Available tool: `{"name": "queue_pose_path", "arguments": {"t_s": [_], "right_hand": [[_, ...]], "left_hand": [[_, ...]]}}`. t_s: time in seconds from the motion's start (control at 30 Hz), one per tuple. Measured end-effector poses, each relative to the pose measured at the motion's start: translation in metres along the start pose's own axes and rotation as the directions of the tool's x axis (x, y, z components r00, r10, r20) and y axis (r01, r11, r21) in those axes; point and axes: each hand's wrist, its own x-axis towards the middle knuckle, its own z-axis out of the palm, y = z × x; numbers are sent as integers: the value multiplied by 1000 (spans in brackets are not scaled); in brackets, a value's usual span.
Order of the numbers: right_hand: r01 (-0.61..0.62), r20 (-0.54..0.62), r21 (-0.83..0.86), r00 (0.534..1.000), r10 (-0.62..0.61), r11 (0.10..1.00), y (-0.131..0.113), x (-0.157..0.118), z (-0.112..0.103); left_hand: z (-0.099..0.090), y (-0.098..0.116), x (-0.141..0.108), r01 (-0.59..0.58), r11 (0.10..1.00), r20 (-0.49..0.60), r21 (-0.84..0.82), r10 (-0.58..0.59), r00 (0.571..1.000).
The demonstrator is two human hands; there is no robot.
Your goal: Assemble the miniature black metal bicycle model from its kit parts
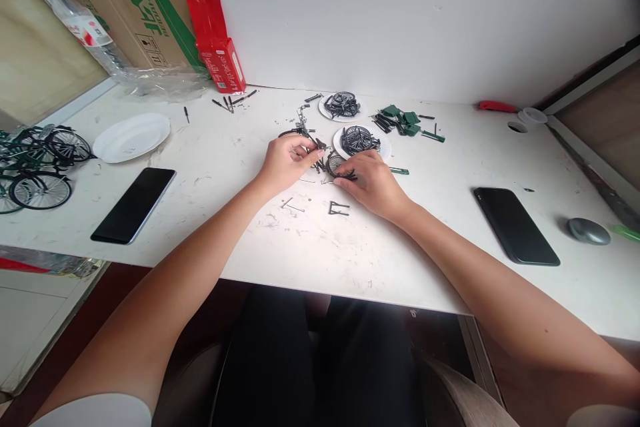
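Observation:
My left hand [286, 163] pinches a dark miniature bicycle [303, 119] near its saddle, its fingers covering part of the frame. Its handlebar points away from me, toward the wall. At the bicycle's near end, my right hand [377, 183] has its thumb and fingers closed around a small spoked wheel [334, 163]. Whether that wheel is joined to the frame I cannot tell. On the table just in front of my hands lie a thin T-shaped piece [293, 205] and a small dark bracket [339, 208]. Beyond my right hand, a paper plate [386, 149] bears several black wheels [359, 138].
Another plate [324, 112] with black parts stands farther back, beside green pieces [400, 119]. At left are miniature bicycles [40, 167], a white plate [131, 140] and a phone [134, 205]. A second phone [516, 225] and a rounded grey object [589, 231] lie right.

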Motion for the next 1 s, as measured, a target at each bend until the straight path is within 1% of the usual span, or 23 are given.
{"name": "queue_pose_path", "arguments": {"t_s": [0.1,0.3,0.43,0.6,0.7,0.83,1.0], "right_hand": [[-23,-37,35,999,24,999,-3,0,-1],[52,-176,-8,983,-52,999,-7,2,-1],[49,-224,-12,973,-51,999,-7,2,1],[23,-240,88,971,-1,996,-8,1,3],[-3,-231,75,973,20,997,-7,0,2],[9,-177,13,984,-7,1000,-4,0,1],[53,-157,23,986,-49,998,-2,0,2]], "left_hand": [[-1,-2,1,9,1000,-22,29,-8,1000],[-1,-3,1,13,999,-25,40,-12,1000],[-1,-3,1,11,999,-25,40,-10,1000],[-1,-2,1,14,999,-27,38,-13,1000],[-1,-2,1,11,999,-25,41,-10,1000],[-1,-3,1,11,999,-22,45,-10,1000],[-1,-3,2,14,999,-14,39,-13,1000]]}}
